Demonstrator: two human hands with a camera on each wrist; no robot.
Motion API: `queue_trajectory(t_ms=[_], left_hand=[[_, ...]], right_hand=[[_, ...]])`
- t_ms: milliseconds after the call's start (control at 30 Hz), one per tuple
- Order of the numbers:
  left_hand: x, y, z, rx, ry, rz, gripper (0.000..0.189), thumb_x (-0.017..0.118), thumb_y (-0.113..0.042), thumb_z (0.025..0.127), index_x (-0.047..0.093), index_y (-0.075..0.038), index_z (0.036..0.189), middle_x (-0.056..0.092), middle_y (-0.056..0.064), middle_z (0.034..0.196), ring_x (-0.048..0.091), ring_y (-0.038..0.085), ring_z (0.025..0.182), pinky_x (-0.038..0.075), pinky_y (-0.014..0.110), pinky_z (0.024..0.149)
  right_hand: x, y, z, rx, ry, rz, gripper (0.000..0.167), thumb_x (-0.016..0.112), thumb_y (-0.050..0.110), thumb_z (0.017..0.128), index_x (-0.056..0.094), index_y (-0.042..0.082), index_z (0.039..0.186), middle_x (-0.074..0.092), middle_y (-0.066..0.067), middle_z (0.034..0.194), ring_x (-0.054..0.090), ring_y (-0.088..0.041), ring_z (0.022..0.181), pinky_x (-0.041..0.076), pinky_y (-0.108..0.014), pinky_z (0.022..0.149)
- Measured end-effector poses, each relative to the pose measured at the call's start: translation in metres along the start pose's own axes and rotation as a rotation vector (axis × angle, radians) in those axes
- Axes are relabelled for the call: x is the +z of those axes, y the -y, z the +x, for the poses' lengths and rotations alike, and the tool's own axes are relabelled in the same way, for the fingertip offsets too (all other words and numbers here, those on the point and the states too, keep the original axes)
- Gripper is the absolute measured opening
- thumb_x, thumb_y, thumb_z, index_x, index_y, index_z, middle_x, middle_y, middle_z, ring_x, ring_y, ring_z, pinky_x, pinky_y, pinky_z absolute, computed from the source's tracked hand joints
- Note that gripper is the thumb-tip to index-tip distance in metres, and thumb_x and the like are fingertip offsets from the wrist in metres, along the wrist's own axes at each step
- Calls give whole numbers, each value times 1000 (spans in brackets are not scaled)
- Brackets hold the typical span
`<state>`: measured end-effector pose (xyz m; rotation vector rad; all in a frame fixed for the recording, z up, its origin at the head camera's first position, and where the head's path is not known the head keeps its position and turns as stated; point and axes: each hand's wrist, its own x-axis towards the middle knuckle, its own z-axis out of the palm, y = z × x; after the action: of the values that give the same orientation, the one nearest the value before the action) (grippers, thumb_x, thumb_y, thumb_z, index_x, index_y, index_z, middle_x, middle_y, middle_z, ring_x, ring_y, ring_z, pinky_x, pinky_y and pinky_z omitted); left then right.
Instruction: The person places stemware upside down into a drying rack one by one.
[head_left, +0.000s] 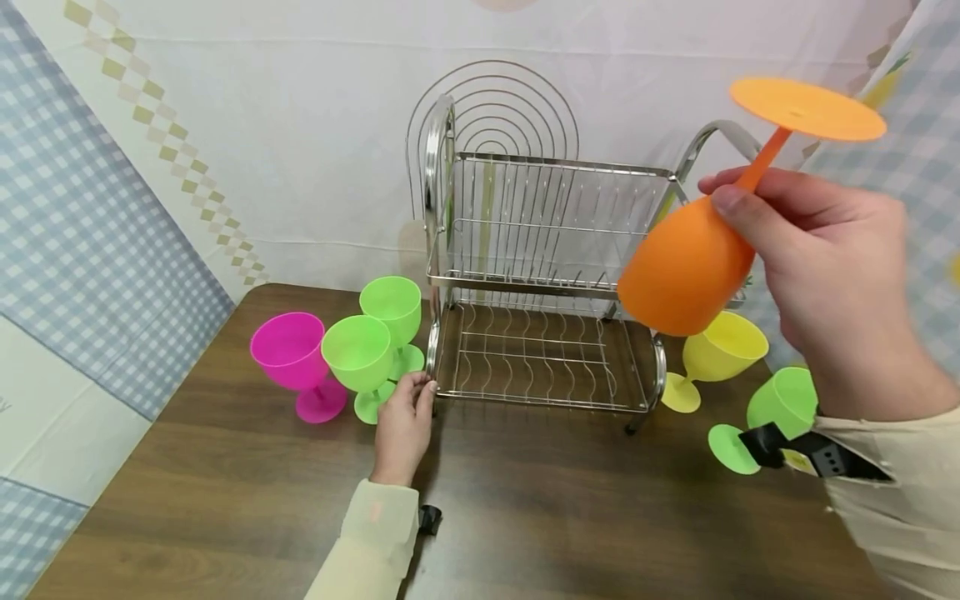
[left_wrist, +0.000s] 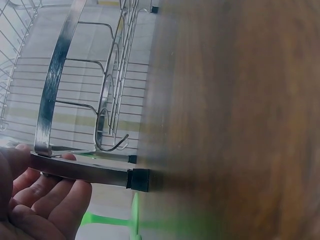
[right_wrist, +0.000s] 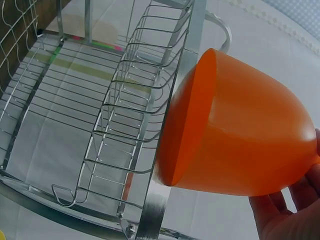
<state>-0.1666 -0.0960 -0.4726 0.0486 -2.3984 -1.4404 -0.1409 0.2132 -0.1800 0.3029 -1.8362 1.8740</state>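
In the head view my right hand point(head_left: 840, 258) pinches an orange plastic goblet point(head_left: 686, 267) by its stem, close to the bowl. The goblet is tilted with its mouth down and its foot up, in front of the upper right of a two-tier metal dish rack point(head_left: 525, 288). From the right wrist, the goblet's bowl point(right_wrist: 255, 130) appears beside the upper tier's front bar point(right_wrist: 175, 120); whether they touch, I cannot tell. Low on the rack's left side, my left hand point(head_left: 405, 429) grips the frame near the front foot, its fingers point(left_wrist: 70, 207) curled at the metal leg point(left_wrist: 85, 169).
Left of the rack stand a pink goblet point(head_left: 288, 354) and two green goblets, one nearer point(head_left: 357, 354) and one behind point(head_left: 392, 307). To its right are a tilted yellow goblet point(head_left: 723, 346) and a green goblet point(head_left: 783, 402). All are on a brown wooden table point(head_left: 525, 517) before a white cloth backdrop.
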Motion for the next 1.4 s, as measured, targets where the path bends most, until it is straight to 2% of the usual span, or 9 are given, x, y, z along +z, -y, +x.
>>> queue_trajectory(t_ms=[133,367,567,733,1033,1167,1300,1400], left_hand=[[0,0,0,6,10,-4,21,60,-21,102,66,-5,114,74,14,110,72,30,97,60,46,82],[1,2,1,10,-6,-9,21,61,-21,102,66,-4,113,74,14,109,72,29,97,61,45,81],[4,3,1,17,0,-11,20,62,-20,101,66,-4,113,75,14,108,73,29,98,61,44,82],[3,3,2,14,5,-34,21,62,-20,101,66,-4,113,74,15,109,72,29,100,61,43,83],[0,6,3,-3,5,-52,20,63,-19,101,66,-3,113,74,15,111,71,30,104,60,43,87],[0,6,2,-7,3,-51,19,63,-18,101,66,-4,113,74,15,110,71,30,103,60,43,86],[0,6,2,-8,4,-51,19,63,-18,101,66,-3,113,74,16,110,71,30,103,60,43,87],[1,5,3,-11,9,-60,20,63,-18,100,66,-3,113,74,16,110,71,30,104,60,42,88]], right_hand=[[0,-2,4,-18,19,-1,28,80,2,84,72,-13,105,76,-12,91,62,-27,100,58,-18,80],[1,-1,16,68,37,-101,28,81,10,85,75,-5,108,76,-7,96,57,-25,111,55,-14,81],[2,-4,23,78,55,-111,31,81,13,85,75,-4,110,76,-6,96,59,-24,105,56,-14,80],[3,-8,31,81,39,-101,30,82,13,84,76,-4,108,76,-6,92,60,-24,101,56,-15,78],[5,-13,49,150,31,-260,33,83,24,83,78,5,110,76,-1,91,61,-20,100,56,-12,76],[7,-19,57,143,30,-336,29,81,24,85,79,7,109,75,3,87,61,-18,100,55,-11,76],[10,-26,64,150,17,-353,24,80,22,87,80,8,106,74,5,87,59,-15,107,55,-12,77],[11,-29,67,177,-2,-338,25,79,23,87,79,9,107,73,4,95,57,-14,113,56,-13,81]])
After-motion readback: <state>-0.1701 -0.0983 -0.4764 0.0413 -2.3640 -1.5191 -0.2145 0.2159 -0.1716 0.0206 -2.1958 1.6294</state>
